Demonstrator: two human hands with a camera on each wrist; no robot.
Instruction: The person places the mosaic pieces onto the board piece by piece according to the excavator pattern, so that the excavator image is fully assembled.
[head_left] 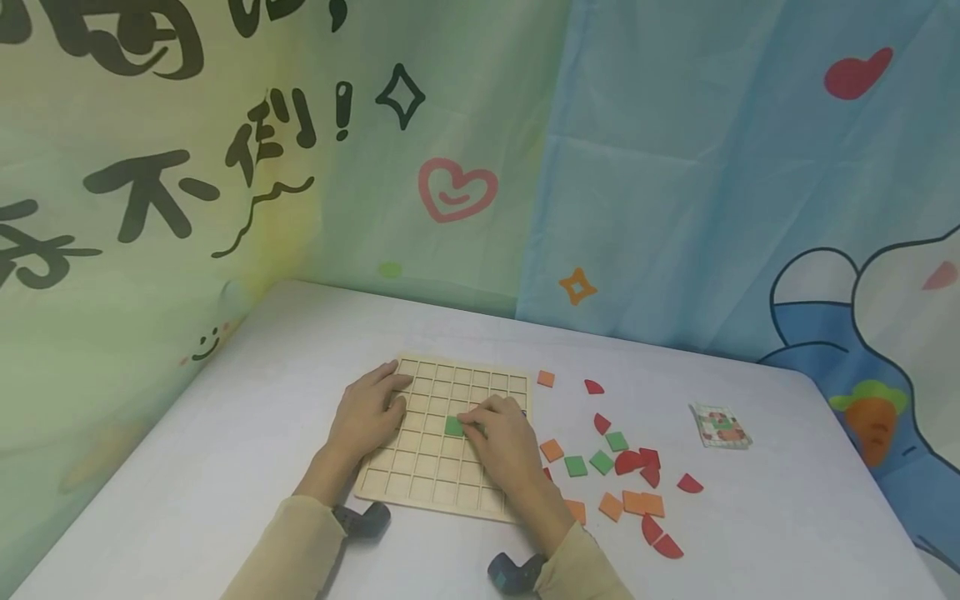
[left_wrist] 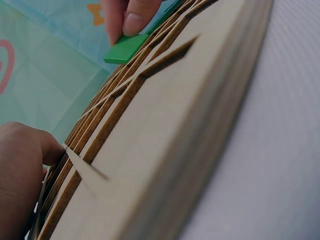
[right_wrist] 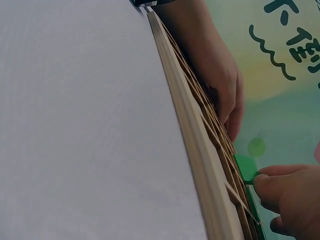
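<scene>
A light wooden board (head_left: 420, 462) with a grid of square recesses lies on the white table. My right hand (head_left: 504, 437) pinches a green square tile (head_left: 453, 426) between thumb and fingertips over the middle of the grid. The right wrist view shows this tile (right_wrist: 245, 167) tilted at the board's surface, with more green (right_wrist: 256, 212) in the grid close by, partly hidden by the hand. My left hand (head_left: 367, 412) rests on the board's left edge, its fingers relaxed over the outer squares.
Right of the board lie loose green squares (head_left: 576, 466), orange squares (head_left: 611, 506) and several red quarter-round pieces (head_left: 690, 483). Farther right is a stack of pattern cards (head_left: 721, 426). Printed cloth (head_left: 637, 208) hangs behind the table.
</scene>
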